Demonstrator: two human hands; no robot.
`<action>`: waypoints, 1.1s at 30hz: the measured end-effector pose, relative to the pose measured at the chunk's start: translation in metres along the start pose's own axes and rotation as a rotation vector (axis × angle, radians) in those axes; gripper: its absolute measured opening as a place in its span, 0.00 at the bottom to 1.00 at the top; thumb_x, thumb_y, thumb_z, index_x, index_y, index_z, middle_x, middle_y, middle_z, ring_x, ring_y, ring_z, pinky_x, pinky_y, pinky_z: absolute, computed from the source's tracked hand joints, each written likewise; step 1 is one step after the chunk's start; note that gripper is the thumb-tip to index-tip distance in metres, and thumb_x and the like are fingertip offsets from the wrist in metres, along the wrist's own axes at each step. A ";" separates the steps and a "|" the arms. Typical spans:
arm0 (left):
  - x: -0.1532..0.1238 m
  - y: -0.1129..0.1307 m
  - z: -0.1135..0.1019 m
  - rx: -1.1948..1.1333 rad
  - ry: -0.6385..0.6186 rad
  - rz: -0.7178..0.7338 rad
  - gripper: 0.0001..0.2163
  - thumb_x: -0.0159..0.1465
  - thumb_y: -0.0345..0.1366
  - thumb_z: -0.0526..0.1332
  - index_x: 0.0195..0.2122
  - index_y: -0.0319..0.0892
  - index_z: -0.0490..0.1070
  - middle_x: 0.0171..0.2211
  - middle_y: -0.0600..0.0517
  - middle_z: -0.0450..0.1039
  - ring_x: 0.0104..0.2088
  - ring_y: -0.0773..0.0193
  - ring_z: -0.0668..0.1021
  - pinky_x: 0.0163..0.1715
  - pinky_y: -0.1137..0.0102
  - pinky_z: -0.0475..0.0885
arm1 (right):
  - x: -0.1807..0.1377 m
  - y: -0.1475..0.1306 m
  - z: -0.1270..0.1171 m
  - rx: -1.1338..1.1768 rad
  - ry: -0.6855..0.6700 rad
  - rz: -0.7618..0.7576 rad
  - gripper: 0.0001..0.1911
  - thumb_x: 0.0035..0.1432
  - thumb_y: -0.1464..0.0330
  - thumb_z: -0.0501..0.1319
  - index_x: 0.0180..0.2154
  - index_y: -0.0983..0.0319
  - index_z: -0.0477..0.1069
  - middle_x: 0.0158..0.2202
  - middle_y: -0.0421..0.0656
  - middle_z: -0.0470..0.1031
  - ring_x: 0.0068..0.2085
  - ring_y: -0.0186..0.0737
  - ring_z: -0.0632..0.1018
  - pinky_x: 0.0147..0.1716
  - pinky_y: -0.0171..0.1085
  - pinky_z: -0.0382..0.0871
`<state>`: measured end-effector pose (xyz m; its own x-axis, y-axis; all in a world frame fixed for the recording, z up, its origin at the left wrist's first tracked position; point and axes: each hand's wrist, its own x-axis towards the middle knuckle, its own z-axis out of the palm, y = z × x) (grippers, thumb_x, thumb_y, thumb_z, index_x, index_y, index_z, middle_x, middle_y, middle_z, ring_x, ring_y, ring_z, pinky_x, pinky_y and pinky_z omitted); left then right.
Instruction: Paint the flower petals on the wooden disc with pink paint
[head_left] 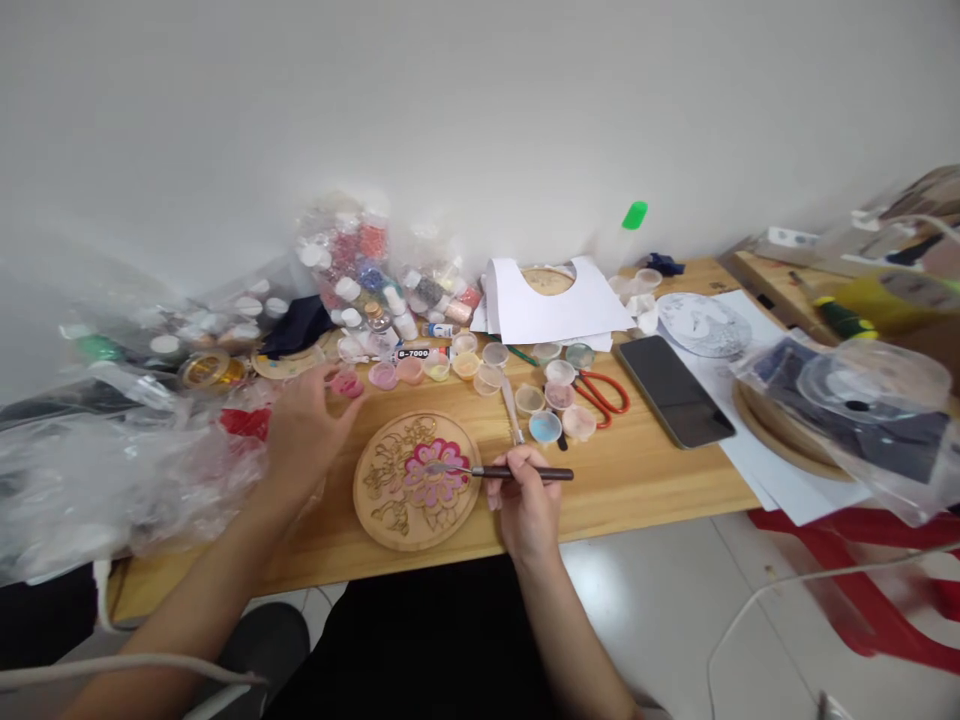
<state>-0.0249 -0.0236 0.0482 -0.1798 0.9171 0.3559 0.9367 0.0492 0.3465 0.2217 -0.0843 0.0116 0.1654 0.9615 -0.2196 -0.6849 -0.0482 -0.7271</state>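
Right hand (531,505) pinching slim dark-handled metal palette knife (495,471), long axis left-right, blade pointing left over round pale-wood flower disc (416,490), left hand (311,425) curled at small pink cup (346,385), far left of disc (grip unclear, can't tell)

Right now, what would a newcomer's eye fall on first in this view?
Most likely the pink flower on the round wooden board near the table's front edge, with the right hand holding a dark-handled tool whose blade lies over it. Next, perhaps, the bright green cap standing out against the pale wall, and the orange handles just left of the black phone.
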 end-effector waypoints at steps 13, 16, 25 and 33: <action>0.012 -0.009 0.018 0.036 -0.070 -0.021 0.15 0.65 0.35 0.61 0.53 0.44 0.69 0.47 0.44 0.77 0.54 0.41 0.79 0.58 0.46 0.74 | 0.001 0.002 -0.002 -0.044 -0.014 -0.045 0.18 0.52 0.56 0.74 0.23 0.59 0.73 0.12 0.34 0.66 0.14 0.30 0.63 0.13 0.29 0.56; 0.015 -0.007 0.016 0.036 -0.077 -0.063 0.13 0.64 0.33 0.62 0.51 0.43 0.70 0.45 0.44 0.77 0.53 0.42 0.79 0.58 0.47 0.74 | 0.001 0.003 -0.003 -0.052 -0.023 -0.046 0.18 0.53 0.56 0.74 0.23 0.59 0.73 0.13 0.34 0.67 0.15 0.30 0.63 0.13 0.29 0.54; 0.008 -0.005 0.011 0.025 -0.139 0.094 0.10 0.64 0.34 0.60 0.45 0.45 0.77 0.48 0.42 0.75 0.54 0.40 0.78 0.57 0.45 0.75 | 0.001 0.003 -0.002 -0.061 -0.017 -0.029 0.17 0.51 0.55 0.74 0.23 0.58 0.75 0.13 0.35 0.69 0.13 0.30 0.63 0.14 0.30 0.53; 0.003 0.000 0.025 0.006 -0.064 0.085 0.13 0.63 0.34 0.59 0.42 0.46 0.83 0.52 0.40 0.73 0.49 0.44 0.77 0.57 0.44 0.76 | 0.001 0.004 -0.003 -0.067 -0.039 -0.026 0.17 0.53 0.56 0.73 0.23 0.59 0.74 0.13 0.35 0.69 0.14 0.30 0.63 0.13 0.30 0.56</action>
<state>-0.0180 -0.0110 0.0276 -0.0799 0.9415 0.3272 0.9496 -0.0279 0.3124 0.2212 -0.0843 0.0059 0.1534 0.9725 -0.1754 -0.6313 -0.0401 -0.7745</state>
